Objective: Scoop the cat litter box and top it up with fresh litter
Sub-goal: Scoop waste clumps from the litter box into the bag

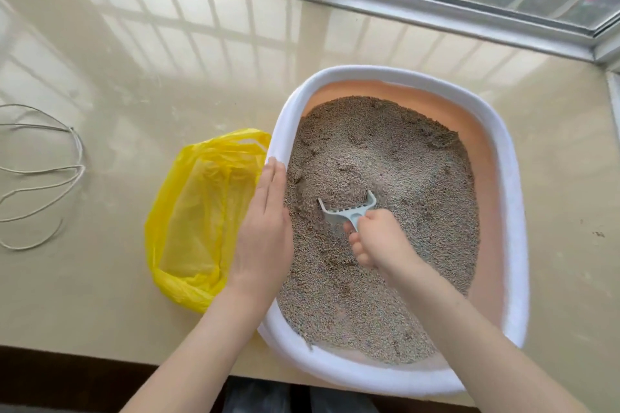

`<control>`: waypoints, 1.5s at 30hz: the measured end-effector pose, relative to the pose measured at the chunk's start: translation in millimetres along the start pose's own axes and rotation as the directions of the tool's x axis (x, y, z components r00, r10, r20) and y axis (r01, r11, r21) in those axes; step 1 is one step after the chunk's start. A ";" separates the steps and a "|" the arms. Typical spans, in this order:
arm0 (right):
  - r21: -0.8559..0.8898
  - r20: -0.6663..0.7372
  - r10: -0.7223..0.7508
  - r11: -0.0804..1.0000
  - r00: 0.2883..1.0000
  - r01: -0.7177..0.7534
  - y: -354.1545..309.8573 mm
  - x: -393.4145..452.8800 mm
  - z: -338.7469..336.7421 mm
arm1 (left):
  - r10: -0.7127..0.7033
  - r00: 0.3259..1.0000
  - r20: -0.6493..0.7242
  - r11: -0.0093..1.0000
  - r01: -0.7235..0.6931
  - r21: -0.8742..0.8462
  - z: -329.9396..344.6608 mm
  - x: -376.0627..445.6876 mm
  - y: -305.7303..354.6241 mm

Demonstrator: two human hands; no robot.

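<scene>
We gripped the pale blue scoop (pixel 349 211) by its handle in our right hand (pixel 379 238), its slotted head dug into the litter (pixel 385 161) just ahead of our knuckles; our left hand (pixel 265 228) lay flat, fingers straight, on the litter box (pixel 513 178) rim; a yellow bag (pixel 198 218) sat open just outside that hand on the tabletop (pixel 134 77).

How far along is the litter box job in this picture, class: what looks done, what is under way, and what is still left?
Done: a yellow bag lies open beside the litter box, apparently ready for waste. Under way: the right hand grips the scoop, its blade dug into the litter, while the left hand rests flat on the rim. Left: nothing shows in the bag yet, and no fresh litter is in view, so topping up remains.
</scene>
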State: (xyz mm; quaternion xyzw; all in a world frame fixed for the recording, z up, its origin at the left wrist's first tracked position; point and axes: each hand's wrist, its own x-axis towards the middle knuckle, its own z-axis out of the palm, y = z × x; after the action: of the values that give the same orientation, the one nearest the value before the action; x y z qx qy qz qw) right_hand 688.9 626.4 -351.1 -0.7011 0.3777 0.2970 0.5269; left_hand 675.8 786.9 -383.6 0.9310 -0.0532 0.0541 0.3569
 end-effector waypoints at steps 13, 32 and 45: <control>-0.338 -0.259 -0.456 0.868 0.851 0.363 19.0 46.1 31.0 | 0.016 1.000 -0.013 0.997 -0.017 -0.071 -1.1 -2.0 0.4; -0.437 -0.214 -0.562 0.786 0.799 0.436 69.7 -21.0 -27.1 | -0.011 1.000 -0.025 0.999 0.011 -0.030 -1.5 -3.1 1.5; -0.392 -0.143 -0.580 0.777 0.802 0.492 71.1 -26.4 -35.7 | 0.214 0.969 0.120 0.971 -0.224 0.082 -12.2 -15.4 4.8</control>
State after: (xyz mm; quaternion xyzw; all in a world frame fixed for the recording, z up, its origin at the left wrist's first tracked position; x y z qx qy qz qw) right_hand 615.4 586.4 -356.7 -0.8911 0.1688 0.1002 0.4091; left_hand 659.1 792.5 -373.5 0.9370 -0.1728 0.0440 0.3004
